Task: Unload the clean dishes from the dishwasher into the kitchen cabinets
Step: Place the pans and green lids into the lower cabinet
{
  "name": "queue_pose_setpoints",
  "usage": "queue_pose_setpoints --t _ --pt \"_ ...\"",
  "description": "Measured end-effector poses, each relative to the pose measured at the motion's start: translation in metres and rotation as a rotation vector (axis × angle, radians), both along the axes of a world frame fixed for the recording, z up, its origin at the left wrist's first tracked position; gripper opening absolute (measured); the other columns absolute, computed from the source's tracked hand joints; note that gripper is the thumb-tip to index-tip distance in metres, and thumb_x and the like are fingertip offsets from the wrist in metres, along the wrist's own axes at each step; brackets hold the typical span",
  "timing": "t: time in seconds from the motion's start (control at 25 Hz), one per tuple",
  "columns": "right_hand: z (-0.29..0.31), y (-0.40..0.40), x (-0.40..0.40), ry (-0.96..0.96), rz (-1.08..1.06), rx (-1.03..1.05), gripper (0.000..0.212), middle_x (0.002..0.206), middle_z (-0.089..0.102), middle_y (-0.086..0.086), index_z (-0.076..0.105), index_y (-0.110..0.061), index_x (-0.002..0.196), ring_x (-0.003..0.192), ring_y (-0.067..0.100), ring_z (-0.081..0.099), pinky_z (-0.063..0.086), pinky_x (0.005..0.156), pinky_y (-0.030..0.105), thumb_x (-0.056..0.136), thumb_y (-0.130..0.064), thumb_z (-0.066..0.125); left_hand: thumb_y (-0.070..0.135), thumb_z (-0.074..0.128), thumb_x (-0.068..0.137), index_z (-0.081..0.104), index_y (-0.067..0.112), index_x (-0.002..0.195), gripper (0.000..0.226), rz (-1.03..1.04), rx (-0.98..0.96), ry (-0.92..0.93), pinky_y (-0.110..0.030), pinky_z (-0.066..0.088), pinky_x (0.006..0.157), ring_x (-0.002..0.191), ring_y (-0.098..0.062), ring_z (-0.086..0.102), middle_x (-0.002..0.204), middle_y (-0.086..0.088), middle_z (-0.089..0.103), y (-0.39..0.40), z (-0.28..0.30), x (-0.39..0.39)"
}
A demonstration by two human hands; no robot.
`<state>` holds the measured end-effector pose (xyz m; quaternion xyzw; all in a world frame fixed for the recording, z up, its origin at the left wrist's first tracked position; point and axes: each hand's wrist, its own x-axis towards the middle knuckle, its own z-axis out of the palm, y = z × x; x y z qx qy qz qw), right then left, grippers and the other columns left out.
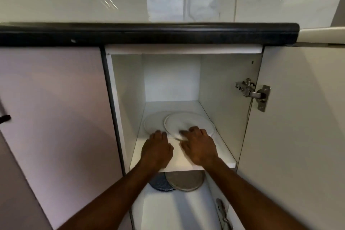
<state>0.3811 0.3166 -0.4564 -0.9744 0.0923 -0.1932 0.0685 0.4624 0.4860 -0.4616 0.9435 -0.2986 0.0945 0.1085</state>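
The near edges of both white plates are hidden behind the person's hands, and the fingertips of the right hand (198, 145) are smeared by motion blur, so their exact grip cannot be read. Below the shelf, two more round dishes are cut off by the shelf's front edge and by the left forearm: a dark blue speckled plate (162, 183) and a grey plate (186, 180) that overlaps it on the right.

The open base cabinet (128, 84) holds the two white plates on its upper shelf (182, 160). The left white plate (154, 121) lies flat, and the right white plate (190, 122) partly overlaps it (whether it rests fully flat or is slightly raised at the near edge cannot be told). The cabinet door (298, 117) stands open to the right, its metal hinge (252, 91) showing.

The left hand (157, 148) lies palm-down, fingers close together and curled forward, their tips at the near rim of the left plate. The right hand's fingers are bent over the near rim of the right plate, touching it.
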Motion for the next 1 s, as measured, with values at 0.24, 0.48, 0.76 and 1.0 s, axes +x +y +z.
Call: queue_pose_setpoints --t 0.24,0.48,0.76,1.0 --pt "-0.009 -0.043 0.106 0.262 -0.083 0.046 0.07 0.176 -0.004 -0.005 0.001 -0.044 0.164 0.162 0.023 -0.003 0.009 0.126 0.061 0.103 -0.07 0.02 0.061 0.024 0.104 0.006 0.015 0.165 0.079 0.209 -0.004 0.183 -0.065 0.0 0.125 0.16 -0.028 -0.002 0.174 -0.008 -0.003 -0.074 0.003 0.092" --pt "0.0 -0.074 0.158 0.296 -0.142 0.114 0.08 0.174 -0.019 0.002 -0.005 -0.053 0.161 0.16 0.036 -0.014 -0.001 0.125 0.067 0.094 -0.084 0.024 0.074 0.025 0.097 0.005 0.021 0.166 0.088 0.274 -0.011 0.149 -0.07 -0.003 0.121 0.156 -0.05 -0.004 0.173 -0.011 -0.002 -0.096 0.0 0.132" --pt "-0.008 -0.052 0.122 0.142 -0.342 0.163 0.116 0.168 -0.03 0.018 -0.021 -0.035 0.162 0.156 0.045 -0.022 0.0 0.124 0.065 0.078 -0.099 0.029 0.054 0.035 0.102 0.0 0.016 0.165 0.082 0.385 -0.14 0.176 -0.079 0.0 0.115 0.151 -0.06 -0.004 0.17 -0.026 -0.006 -0.09 0.002 0.096" --pt "-0.001 -0.024 -0.002 0.284 -0.211 0.138 0.086 0.175 -0.005 0.009 0.005 -0.037 0.166 0.161 0.037 -0.002 0.001 0.127 0.059 0.093 -0.082 0.005 0.065 0.017 0.104 0.01 0.023 0.166 0.075 0.23 0.097 0.24 -0.068 0.002 0.123 0.158 -0.044 -0.001 0.173 -0.014 -0.001 -0.036 0.006 0.014"
